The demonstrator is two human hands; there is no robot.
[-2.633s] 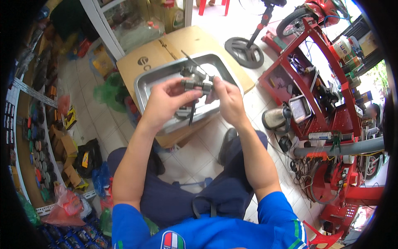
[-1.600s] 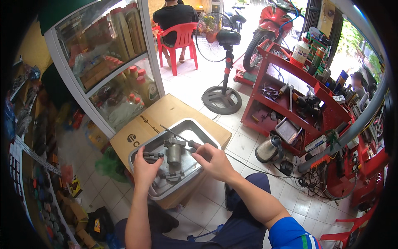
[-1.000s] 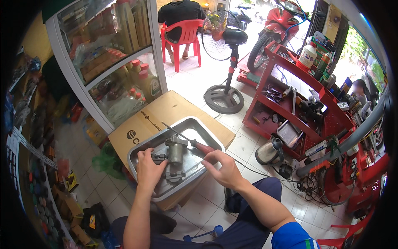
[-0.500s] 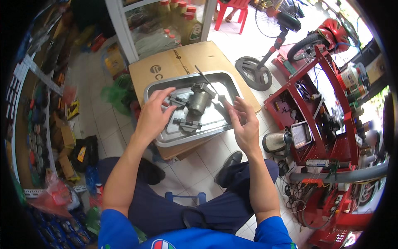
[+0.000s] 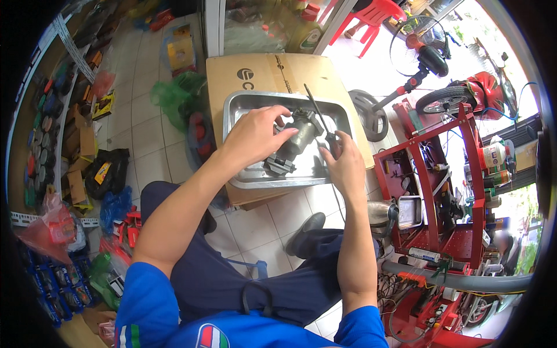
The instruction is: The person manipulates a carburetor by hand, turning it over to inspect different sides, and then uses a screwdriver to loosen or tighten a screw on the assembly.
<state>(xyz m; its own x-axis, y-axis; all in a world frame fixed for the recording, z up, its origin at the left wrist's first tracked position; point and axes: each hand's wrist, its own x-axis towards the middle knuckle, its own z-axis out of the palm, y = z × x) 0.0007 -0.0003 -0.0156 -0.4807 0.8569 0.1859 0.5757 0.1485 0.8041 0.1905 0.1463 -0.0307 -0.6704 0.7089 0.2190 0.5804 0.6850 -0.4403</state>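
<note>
A steel tray (image 5: 321, 179) holds a dull metal cylinder part (image 5: 303, 137) and a dark metal block fitting (image 5: 279, 163). My left hand (image 5: 253, 138) is over the tray's left half, fingers bent and apart from the thumb, touching or just beside the cylinder's upper left; whatever lies under it is hidden. A screwdriver (image 5: 315, 106) with a long dark shaft slants across the right side of the tray. My right hand (image 5: 345, 163) has its fingers closed around that screwdriver's handle, right of the cylinder.
The tray rests on a large cardboard box (image 5: 229, 74) before a glass cabinet (image 5: 267, 32). At right stand a red tool cart (image 5: 432, 134), a kettle (image 5: 383, 214), a fan (image 5: 430, 58) and a grey pipe (image 5: 464, 281). Shelving (image 5: 46, 116) and bags line the left.
My left hand has moved right, over the cylinder, hiding the fitting it was beside. My right fingers have closed on the screwdriver handle. The view has tilted downward and turned since a second ago.
</note>
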